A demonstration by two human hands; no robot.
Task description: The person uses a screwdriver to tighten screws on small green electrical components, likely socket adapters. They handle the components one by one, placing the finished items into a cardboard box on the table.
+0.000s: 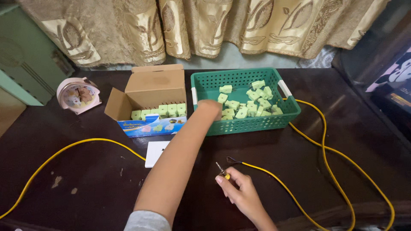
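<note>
Green plastic lattice basket (239,124) sits at the middle back of the dark brown wooden surface (351,128), and it holds a loose heap of pale green plastic plug pieces (252,105). The left hand (210,108) reaches over the basket's near left corner with the forearm stretched across the surface; its fingers dip down among the pieces and are hidden from view, so I cannot tell whether they have closed on one.

The right hand (239,191) rests near the front edge, clenched around a small screwdriver with a yellow handle (223,172), whose metal tip points up and to the left. Just beside that tip lies the bare end of a long yellow cable (325,145), which runs off to the right, loops round past the basket's right side and comes back along the front. Another stretch of the same yellow cable curves across the left half of the surface.

Left of the basket, close by it, stands an open brown cardboard box with a blue printed front (150,102), with a neat row of the same pale green pieces inside. A white rectangular card (155,153) lies flat in front of the box, partly under the left forearm. A small pink round alarm clock (78,95) stands at the far left. Beige patterned curtains (205,25) hang behind.
</note>
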